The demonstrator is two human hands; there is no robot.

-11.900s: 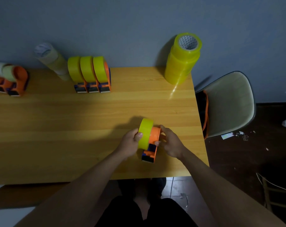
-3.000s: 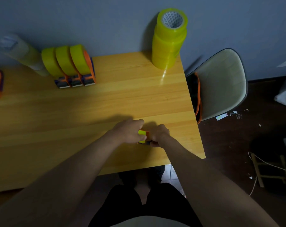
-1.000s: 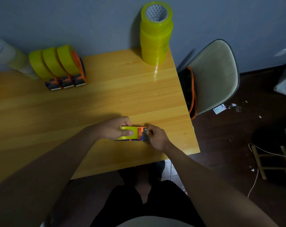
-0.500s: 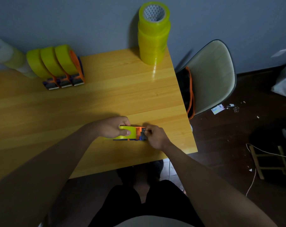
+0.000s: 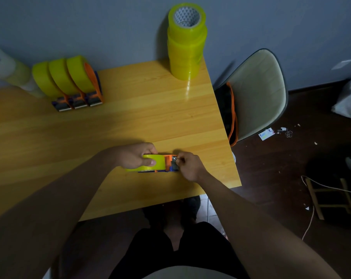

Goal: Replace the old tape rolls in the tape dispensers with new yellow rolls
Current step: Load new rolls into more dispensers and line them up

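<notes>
An orange and blue tape dispenser (image 5: 168, 165) lies near the table's front right corner with a yellow roll (image 5: 150, 163) in it. My left hand (image 5: 132, 156) grips the yellow roll, thumb on its band. My right hand (image 5: 190, 166) pinches at the dispenser's cutter end; whether it holds tape there is hidden by the fingers. Three dispensers with yellow rolls (image 5: 70, 81) stand in a row at the back left. A stack of new yellow rolls (image 5: 186, 43) stands at the back right corner.
The wooden table (image 5: 130, 121) ends just right of my hands. Pale old rolls (image 5: 7, 71) lie at the far left by the wall. A cream chair (image 5: 259, 91) with an orange strap stands right of the table. Litter and a cable lie on the dark floor.
Over the last second both hands stay on the dispenser in about the same place; the view has shifted slightly. Earlier the dispenser stood upright between my hands; it now lies lower on the table.
</notes>
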